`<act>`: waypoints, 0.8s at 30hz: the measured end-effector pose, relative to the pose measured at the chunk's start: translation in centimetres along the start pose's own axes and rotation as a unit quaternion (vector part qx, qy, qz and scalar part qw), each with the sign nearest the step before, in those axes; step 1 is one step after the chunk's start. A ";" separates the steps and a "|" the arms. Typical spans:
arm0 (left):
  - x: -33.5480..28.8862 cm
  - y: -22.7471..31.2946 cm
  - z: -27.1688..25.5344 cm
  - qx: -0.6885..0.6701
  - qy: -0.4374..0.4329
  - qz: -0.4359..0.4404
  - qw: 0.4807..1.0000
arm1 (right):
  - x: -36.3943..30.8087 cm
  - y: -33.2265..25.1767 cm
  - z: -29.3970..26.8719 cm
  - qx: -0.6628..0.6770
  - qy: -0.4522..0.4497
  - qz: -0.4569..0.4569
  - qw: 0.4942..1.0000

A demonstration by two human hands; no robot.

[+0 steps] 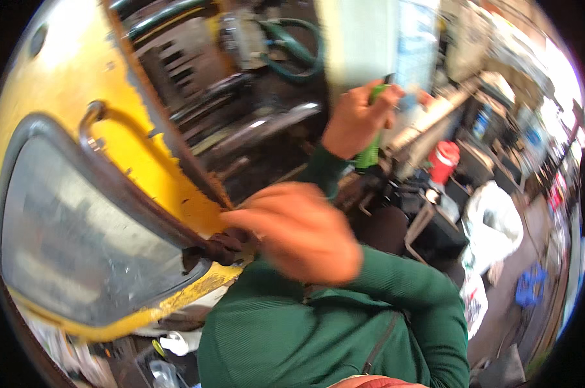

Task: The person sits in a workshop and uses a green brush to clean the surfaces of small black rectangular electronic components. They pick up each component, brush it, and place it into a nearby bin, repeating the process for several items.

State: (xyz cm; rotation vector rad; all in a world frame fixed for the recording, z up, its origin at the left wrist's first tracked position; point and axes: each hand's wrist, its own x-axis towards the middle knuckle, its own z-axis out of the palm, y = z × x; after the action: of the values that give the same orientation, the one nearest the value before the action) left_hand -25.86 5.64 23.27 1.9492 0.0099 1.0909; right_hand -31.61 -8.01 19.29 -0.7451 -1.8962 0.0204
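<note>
My left hand (362, 119) reaches out at the upper middle, its sleeve partly behind my right arm. Its fingers are wrapped round a bright green bottle (368, 155) with a dark tip; blur and the fingers hide its exact shape. Closer in, my right hand (299, 233) crosses to the left, smeared by motion. Its fingertips are close to the edge of a worn yellow door (134, 152), above a dark, lumpy latch-like part (223, 249) at the end of the door's bar. Whether it touches or holds anything there is unclear.
The yellow door has a window (79, 226) and a curved grab handle (92, 123). Behind it are metal rods (266, 126) and a green hose (315, 48). To the right are a red container (443, 161), a white sack (496, 223), black bins (438, 239) and a blue object (531, 284).
</note>
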 end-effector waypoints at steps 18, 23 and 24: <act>12.6 -3.3 -30.5 0.658 0.170 -0.317 0.662 | -28.5 8.9 -18.1 0.060 0.480 0.480 0.732; 11.0 -8.2 -41.7 0.810 0.051 -0.273 0.517 | -37.2 10.7 -18.9 0.030 0.605 0.468 0.644; 10.7 -8.1 -44.5 0.847 0.048 -0.246 0.469 | -38.6 11.8 -18.4 0.028 0.632 0.472 0.614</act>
State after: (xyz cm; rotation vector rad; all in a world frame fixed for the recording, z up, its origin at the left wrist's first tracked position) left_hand -47.00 45.26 35.30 2.9552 2.4215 0.5439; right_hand -0.68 -23.67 -8.32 -1.1809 -0.0170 0.1667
